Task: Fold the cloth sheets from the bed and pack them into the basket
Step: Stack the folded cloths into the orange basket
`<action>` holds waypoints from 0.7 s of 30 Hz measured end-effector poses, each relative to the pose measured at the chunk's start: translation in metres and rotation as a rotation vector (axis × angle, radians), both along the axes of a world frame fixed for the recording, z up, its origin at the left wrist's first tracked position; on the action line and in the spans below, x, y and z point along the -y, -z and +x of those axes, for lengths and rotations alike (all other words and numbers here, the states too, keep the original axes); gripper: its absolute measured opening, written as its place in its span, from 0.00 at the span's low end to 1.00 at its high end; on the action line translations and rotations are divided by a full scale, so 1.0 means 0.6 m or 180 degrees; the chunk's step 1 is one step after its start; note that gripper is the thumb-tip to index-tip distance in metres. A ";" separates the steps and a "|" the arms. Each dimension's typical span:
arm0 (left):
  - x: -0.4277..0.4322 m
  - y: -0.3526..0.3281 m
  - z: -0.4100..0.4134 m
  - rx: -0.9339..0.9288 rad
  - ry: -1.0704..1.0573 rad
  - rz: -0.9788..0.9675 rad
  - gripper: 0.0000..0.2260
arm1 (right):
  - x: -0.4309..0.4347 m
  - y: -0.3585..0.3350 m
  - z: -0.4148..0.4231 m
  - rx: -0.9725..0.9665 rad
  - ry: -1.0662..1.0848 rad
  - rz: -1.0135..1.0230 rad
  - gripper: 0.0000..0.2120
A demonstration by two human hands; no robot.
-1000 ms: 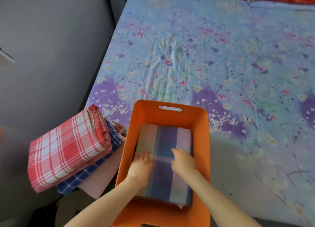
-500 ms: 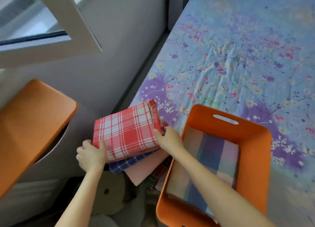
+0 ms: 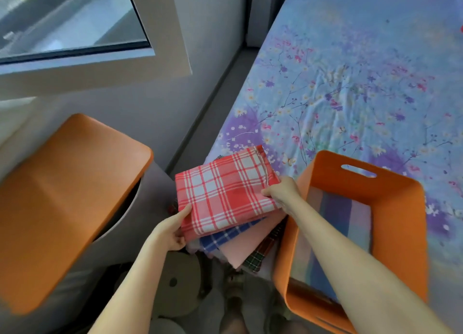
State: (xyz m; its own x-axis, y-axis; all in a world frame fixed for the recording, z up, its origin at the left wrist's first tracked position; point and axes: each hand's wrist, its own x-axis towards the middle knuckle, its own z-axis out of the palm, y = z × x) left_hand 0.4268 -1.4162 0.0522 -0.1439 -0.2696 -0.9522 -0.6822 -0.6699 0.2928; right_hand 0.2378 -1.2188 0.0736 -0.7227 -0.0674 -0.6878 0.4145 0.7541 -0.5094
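A: Count of folded cloths, please.

B: Five in view. One striped purple-and-blue cloth [image 3: 337, 215] is lying flat inside the orange basket [image 3: 398, 233]. Four are sitting in a stack just left of the basket, at the bed's [image 3: 350, 83] near corner: a red plaid cloth [image 3: 225, 193] on top, then a blue check cloth [image 3: 225, 237], a plain pink cloth [image 3: 250, 243], and a dark tartan cloth [image 3: 260, 256] at the bottom.

A: Hands?

B: Two, both on the red plaid cloth. The left hand [image 3: 170, 229] is clamping its grip on the corner farthest from the basket, thumb on top, fingers underneath. The right hand [image 3: 280, 192] is pinching the edge nearest the basket, its forearm crossing over the basket's left wall.

A: Baskets?

B: One, resting on the bed, with one handle slot showing in its far wall.

A: Other items?

B: One orange seat [image 3: 65, 203] is standing well left of the basket, below one window [image 3: 70, 20].
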 end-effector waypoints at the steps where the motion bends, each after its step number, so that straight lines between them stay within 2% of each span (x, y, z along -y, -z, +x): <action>1: 0.000 0.000 -0.002 -0.0073 0.0000 0.0038 0.28 | -0.002 -0.001 0.011 -0.0196 -0.0193 0.0326 0.17; 3: 0.002 -0.008 -0.010 -0.0272 0.0057 0.0008 0.25 | -0.005 -0.009 0.032 -0.0636 -0.0588 0.0861 0.08; 6: 0.006 -0.023 -0.035 -0.0522 0.0115 -0.0076 0.24 | -0.004 -0.024 0.050 -0.1032 -0.0802 0.0968 0.07; 9: 0.004 -0.061 -0.064 -0.0604 0.0212 -0.0899 0.16 | -0.002 -0.055 0.055 -0.1374 -0.0844 0.0704 0.03; 11: -0.003 -0.107 -0.079 -0.0868 0.0313 -0.1380 0.12 | -0.018 -0.090 0.059 -0.1726 -0.0776 0.0466 0.03; 15: -0.078 -0.215 -0.106 -0.1792 0.0925 -0.1609 0.20 | -0.138 -0.145 0.074 -0.2477 -0.0152 -0.0065 0.03; 18: -0.194 -0.244 -0.146 -0.2076 0.1796 -0.2327 0.19 | -0.259 -0.152 0.077 -0.2960 0.0429 0.0088 0.05; 21: -0.334 -0.208 -0.193 -0.2026 0.3195 -0.3328 0.18 | -0.346 -0.119 0.079 -0.3271 0.0746 0.0803 0.10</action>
